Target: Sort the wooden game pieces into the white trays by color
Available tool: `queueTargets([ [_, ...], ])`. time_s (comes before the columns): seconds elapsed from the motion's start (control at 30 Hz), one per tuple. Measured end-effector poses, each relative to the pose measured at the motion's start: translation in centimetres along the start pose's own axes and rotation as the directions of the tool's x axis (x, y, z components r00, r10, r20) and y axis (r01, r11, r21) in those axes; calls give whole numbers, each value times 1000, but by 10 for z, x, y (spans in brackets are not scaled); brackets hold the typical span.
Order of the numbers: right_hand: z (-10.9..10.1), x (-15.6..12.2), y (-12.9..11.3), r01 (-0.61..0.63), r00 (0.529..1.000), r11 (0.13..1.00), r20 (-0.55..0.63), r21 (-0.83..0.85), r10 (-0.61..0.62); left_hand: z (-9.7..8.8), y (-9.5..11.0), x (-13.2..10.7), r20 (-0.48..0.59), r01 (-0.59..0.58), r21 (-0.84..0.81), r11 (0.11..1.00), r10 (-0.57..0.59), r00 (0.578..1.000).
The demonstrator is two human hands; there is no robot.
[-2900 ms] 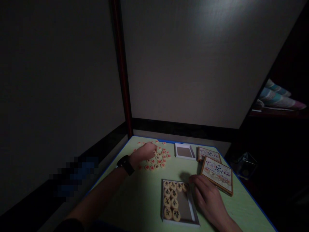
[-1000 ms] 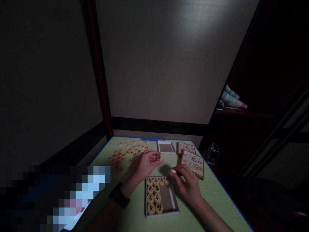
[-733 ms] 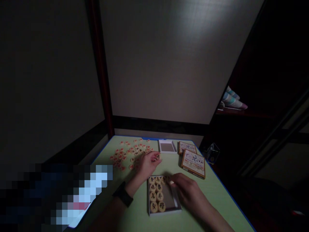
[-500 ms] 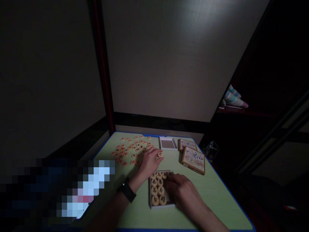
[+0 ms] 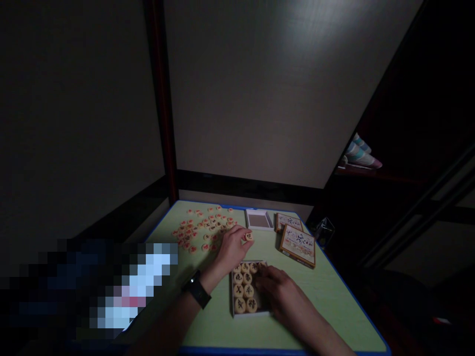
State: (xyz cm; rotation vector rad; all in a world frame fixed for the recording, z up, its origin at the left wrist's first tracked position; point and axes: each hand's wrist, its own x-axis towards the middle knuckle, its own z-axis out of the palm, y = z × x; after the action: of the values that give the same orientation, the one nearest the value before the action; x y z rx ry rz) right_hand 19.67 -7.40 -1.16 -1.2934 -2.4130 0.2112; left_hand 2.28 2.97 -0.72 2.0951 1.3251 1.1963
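Observation:
My left hand (image 5: 230, 251), with a dark watch on its wrist, pinches a round Chinese chess piece (image 5: 249, 237) between thumb and fingers, above the green table. Below it lies a shallow white box (image 5: 260, 313) holding rows of larger-looking pieces with black characters, such as one piece (image 5: 240, 305) in the near left corner. My right hand (image 5: 285, 291) reaches over the box's right side with fingers bent together near the top right piece. Whatever those fingertips hold is hidden.
Many loose pieces (image 5: 193, 231), mostly red-marked, are spread over the table's (image 5: 334, 316) far left. An open white tray (image 5: 260, 220) lies at the back. Two printed boxes (image 5: 298, 244) overlap at the right. A blurred bright screen is at lower left.
The view has shifted slightly. Both hands keep nearly the same places; the left still pinches its piece, which appears slightly turned, and the right stays over the box.

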Motion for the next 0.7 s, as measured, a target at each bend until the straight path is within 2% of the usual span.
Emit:
queueTargets([
  [0.23,-32,18,33,-94,972,991,-206,95,112,-9,2,5,7,125,69,990,-126,992],
  [0.37,-38,47,54,-60,981,992,-176,108,79,-16,-8,9,58,123,174,977,-134,989],
  [0.47,-26,72,61,-43,989,983,-134,178,68,-17,-19,10,111,102,263,959,-135,985],
  [0.57,-4,94,67,-133,983,945,-79,297,164,-16,-28,9,164,51,326,944,-109,980],
  [0.7,23,112,77,-204,971,910,-40,361,234,-15,-32,7,217,-16,391,920,-75,973],
])
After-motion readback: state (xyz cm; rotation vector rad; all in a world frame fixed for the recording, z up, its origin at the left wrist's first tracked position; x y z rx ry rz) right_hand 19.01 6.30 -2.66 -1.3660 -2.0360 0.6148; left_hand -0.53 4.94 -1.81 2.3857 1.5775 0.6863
